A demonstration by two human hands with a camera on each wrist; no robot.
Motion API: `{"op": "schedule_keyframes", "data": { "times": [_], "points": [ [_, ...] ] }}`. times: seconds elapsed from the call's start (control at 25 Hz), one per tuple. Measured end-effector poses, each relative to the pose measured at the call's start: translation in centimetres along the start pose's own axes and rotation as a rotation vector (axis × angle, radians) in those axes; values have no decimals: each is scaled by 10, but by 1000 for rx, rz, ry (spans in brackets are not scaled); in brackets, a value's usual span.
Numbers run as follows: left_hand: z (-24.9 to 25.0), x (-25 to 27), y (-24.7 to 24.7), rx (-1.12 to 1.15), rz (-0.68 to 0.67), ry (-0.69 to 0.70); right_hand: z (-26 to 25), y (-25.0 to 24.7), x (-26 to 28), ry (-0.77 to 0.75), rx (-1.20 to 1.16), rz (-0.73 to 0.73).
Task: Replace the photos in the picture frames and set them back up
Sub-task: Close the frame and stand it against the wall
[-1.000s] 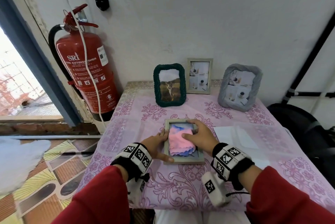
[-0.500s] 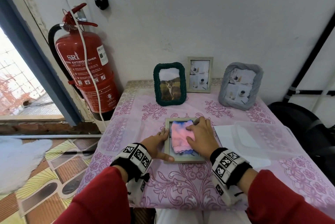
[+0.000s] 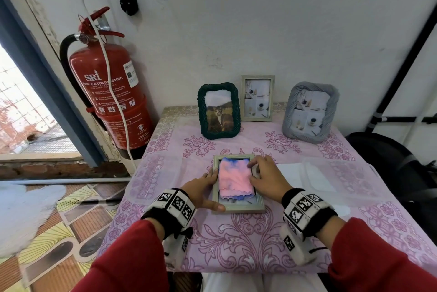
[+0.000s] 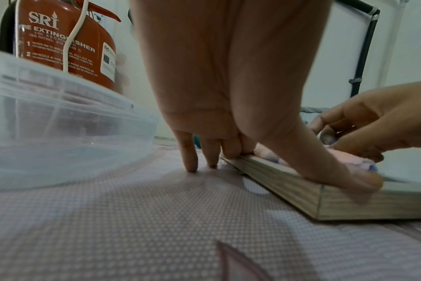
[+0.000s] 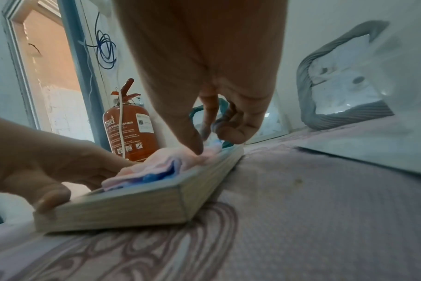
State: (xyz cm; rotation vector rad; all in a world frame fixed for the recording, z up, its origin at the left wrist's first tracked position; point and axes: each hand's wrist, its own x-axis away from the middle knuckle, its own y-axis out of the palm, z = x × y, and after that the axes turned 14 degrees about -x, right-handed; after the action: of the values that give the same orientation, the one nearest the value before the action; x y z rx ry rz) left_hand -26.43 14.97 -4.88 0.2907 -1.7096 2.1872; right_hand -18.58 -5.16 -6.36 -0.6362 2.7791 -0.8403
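A pale wooden picture frame [image 3: 237,207] lies flat, glass up, on the pink patterned tablecloth [image 3: 236,239]. A pink and blue cloth [image 3: 234,179] is spread over its glass. My left hand [image 3: 214,189] steadies the frame's left edge: the thumb presses the near left corner [image 4: 344,180], the other fingers rest on the edge and the table. My right hand [image 3: 254,173] sits at the cloth's right side. In the right wrist view its thumb and curled fingers [image 5: 231,131] pinch the cloth [image 5: 156,163] near the far right corner.
Three frames stand at the back: a green one with a cat photo [image 3: 218,111], a small wooden one [image 3: 257,98], a grey one [image 3: 309,112]. A clear plastic container [image 4: 60,133] sits left, another clear one over white paper [image 3: 319,173] right. A red fire extinguisher [image 3: 111,93] hangs left.
My right hand slid from on top of the cloth to its right edge, uncovering most of it. The cloth shifted toward the frame's far end. The left hand stayed put.
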Motion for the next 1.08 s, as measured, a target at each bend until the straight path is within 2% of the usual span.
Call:
{"op": "schedule_keyframes", "data": {
  "times": [0.12, 0.28, 0.44, 0.52, 0.6, 0.68, 0.76, 0.88, 1.08],
  "points": [
    [0, 0, -2, -6, -12, -6, 10, -6, 3, 17, -84, 65],
    [3, 2, -3, -30, -12, -22, 25, -11, 5, 10, 43, -72],
    [5, -6, -13, 58, -5, -4, 29, -14, 8, -28, -7, -89],
    [10, -15, -15, 140, 118, -108, 32, -13, 9, -23, -28, -80],
    [17, -23, -12, 91, 273, -305, 33, -12, 8, -8, -50, -76],
    [27, -28, -9, -45, 326, -427, 33, -12, 8, -4, -75, -80],
    [34, -34, -5, -72, 330, -479, 34, -13, 7, -4, -99, -75],
    [38, -44, 0, 30, 314, -460, 35, -14, 7, 0, -126, -68],
    [43, -46, 4, 419, 429, -273, 37, -13, 7, -17, -121, -55]
  ]
}}
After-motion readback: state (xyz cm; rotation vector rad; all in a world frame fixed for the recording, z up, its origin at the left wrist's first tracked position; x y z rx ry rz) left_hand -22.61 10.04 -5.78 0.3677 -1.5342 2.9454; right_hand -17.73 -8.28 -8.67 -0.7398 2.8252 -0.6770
